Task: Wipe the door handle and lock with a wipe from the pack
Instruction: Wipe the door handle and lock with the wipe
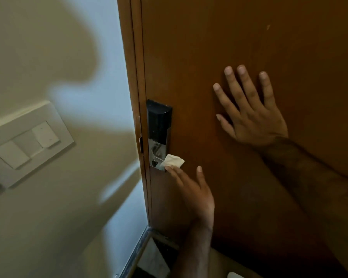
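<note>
Counted: two hands, one wipe, one lock, one door, one switch plate.

Left hand (193, 194) reached up from below, forearm near vertical, fingers pinching folded white wipe (172, 161) at its lower edge. Wipe just above fingertips, pressed on lower right corner of lock (158, 135), over the shiny section.

Right hand (251, 113) flat on brown door (249, 37), fingers splayed and released, grasping nothing; well right of lock.

Switch plate (26, 143) on wall, far left of both hands.
</note>
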{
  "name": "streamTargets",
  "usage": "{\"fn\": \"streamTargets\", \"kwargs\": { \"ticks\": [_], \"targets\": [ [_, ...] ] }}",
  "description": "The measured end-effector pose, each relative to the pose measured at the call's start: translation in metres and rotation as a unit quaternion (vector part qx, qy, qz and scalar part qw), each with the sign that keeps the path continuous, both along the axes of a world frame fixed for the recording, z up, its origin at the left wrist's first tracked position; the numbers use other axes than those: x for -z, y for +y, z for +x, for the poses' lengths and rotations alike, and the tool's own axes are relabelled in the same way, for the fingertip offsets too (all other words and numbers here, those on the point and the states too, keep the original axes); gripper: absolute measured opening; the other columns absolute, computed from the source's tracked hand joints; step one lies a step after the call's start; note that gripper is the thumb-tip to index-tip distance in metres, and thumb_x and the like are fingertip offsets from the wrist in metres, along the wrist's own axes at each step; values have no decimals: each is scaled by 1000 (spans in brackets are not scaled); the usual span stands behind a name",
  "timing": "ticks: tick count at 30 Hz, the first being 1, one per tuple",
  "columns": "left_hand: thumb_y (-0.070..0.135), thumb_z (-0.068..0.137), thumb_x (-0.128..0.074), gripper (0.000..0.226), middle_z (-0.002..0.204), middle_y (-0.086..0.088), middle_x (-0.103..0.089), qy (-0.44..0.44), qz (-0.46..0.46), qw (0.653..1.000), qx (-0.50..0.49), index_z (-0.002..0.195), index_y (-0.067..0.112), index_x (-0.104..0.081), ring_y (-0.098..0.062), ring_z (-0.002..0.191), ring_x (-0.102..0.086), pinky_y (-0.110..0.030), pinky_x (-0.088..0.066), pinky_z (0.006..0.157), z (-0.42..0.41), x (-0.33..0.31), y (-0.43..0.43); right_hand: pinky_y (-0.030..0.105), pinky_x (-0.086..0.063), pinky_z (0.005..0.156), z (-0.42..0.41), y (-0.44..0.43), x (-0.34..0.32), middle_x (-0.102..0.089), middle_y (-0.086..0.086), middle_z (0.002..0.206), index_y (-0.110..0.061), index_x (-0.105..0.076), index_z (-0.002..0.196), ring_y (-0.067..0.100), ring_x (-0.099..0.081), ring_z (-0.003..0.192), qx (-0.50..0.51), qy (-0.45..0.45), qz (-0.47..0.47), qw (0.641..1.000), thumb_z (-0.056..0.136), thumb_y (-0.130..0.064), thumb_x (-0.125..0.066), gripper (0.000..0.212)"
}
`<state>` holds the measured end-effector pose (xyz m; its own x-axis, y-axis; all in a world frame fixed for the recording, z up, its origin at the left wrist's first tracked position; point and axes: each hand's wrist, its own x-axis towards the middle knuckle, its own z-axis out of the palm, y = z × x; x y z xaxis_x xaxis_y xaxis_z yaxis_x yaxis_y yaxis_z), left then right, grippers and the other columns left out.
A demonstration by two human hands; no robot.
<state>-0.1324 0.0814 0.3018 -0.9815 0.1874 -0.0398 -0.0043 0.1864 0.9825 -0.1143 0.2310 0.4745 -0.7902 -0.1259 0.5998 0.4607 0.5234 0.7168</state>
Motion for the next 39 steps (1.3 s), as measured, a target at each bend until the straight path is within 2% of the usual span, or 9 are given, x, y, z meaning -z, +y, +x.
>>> {"fn": "streamTargets", "kwargs": {
  "ticks": [8, 11, 15, 18, 21, 24, 26, 33, 39],
  "targets": [
    [48, 104, -50, 90, 177, -8, 8, 0, 31, 999, -20, 166, 12, 5, -32, 160, -25, -50, -38, 124, -42, 1, -2, 61, 3, 129, 0, 0, 1, -8, 23, 179, -10, -7, 175, 42, -13, 165, -43, 3, -12, 999, 114, -49, -25, 74],
    [61, 99, -44, 94, 177, -1, 12, 6, 16, 1000, 21, 166, 19, 7, -24, 160, -19, -30, -25, 124, -10, 3, -2, 61, 3, 129, -1, 1, 1, -9, 23, 179, -10, -8, 175, 42, -14, 165, -47, 6, -6, 999, 114, -49, -26, 75],
    [70, 95, -33, 92, 177, -2, 13, 46, -32, 997, 55, 165, 22, 3, -8, 148, -9, 14, -8, 95, 14, 8, -2, 61, 3, 130, -2, 1, 2, -9, 23, 179, -10, -9, 175, 42, -14, 165, -53, 9, -6, 999, 113, -49, -28, 75],
    [67, 96, -36, 92, 176, -2, 16, 48, -21, 997, 51, 166, 17, -1, -7, 147, -8, 20, -10, 83, 11, 10, 1, 61, 2, 130, -2, 2, 1, -8, 23, 179, -10, -9, 175, 42, -13, 165, -54, 9, -10, 998, 113, -49, -28, 75],
    [66, 97, -38, 88, 178, 1, 4, 52, 19, 998, 29, 167, 25, -4, -8, 153, -12, 6, -18, 103, 10, 19, -2, 62, 0, 130, -2, 1, 2, -8, 23, 179, -10, -9, 175, 42, -13, 165, -52, 7, -12, 999, 113, -48, -27, 75],
    [73, 94, -36, 92, 177, -3, -11, 46, 27, 999, 6, 166, 28, 0, -22, 158, -26, -33, -36, 122, 0, 24, -5, 62, -3, 129, -2, 0, 2, -10, 23, 179, -10, -10, 175, 42, -15, 165, -50, 7, -10, 999, 113, -48, -27, 74],
    [82, 91, -28, 98, 178, -2, -4, 45, -10, 999, 3, 166, 27, 4, -26, 161, -21, -51, -33, 126, -10, 23, -5, 63, -5, 129, -2, 0, 1, -12, 24, 178, -9, -11, 174, 42, -17, 164, -50, 9, -6, 999, 113, -48, -27, 74],
    [43, 105, -50, 88, 176, -9, 14, 44, 40, 997, -45, 165, 8, 3, -32, 162, -14, -52, -38, 123, -54, -2, 5, 61, -1, 129, -1, -2, 1, -11, 24, 179, -9, -9, 175, 42, -16, 165, -47, 4, -9, 999, 114, -48, -24, 73],
    [81, 93, -30, 97, 175, 4, 20, 53, -14, 998, 34, 159, 34, 23, -22, 161, -10, -49, -31, 127, -6, 18, 1, 63, -5, 129, -1, -2, 1, -10, 23, 179, -10, -9, 175, 42, -15, 165, -49, 7, -15, 999, 113, -49, -27, 75]
  ]
}}
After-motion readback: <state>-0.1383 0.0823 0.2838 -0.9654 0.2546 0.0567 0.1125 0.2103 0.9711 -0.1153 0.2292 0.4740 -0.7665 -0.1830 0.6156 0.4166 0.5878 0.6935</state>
